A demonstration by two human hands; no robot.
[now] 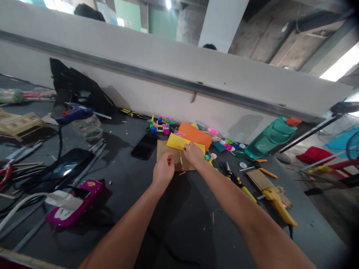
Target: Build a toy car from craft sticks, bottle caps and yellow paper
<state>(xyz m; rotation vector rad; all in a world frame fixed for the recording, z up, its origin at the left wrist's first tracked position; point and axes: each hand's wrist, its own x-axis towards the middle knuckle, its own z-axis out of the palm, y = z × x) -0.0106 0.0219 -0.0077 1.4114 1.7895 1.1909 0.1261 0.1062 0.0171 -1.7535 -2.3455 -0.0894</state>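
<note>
Yellow paper (176,142) on brown cardboard (163,150) lies right against both hands (164,171) (193,155)

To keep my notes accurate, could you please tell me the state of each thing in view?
Left hand, curled above the cardboard
Right hand, touching the yellow paper
Yellow paper, lying over the orange paper
Cardboard, flat on the bench
Phone, lying flat
Water bottle, on its side, orange cap on
Glue gun, lying on its side

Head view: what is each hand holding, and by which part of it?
The right hand grips the near edge of the yellow paper; the left hand is on the brown cardboard; whether it holds cannot be told.
</note>
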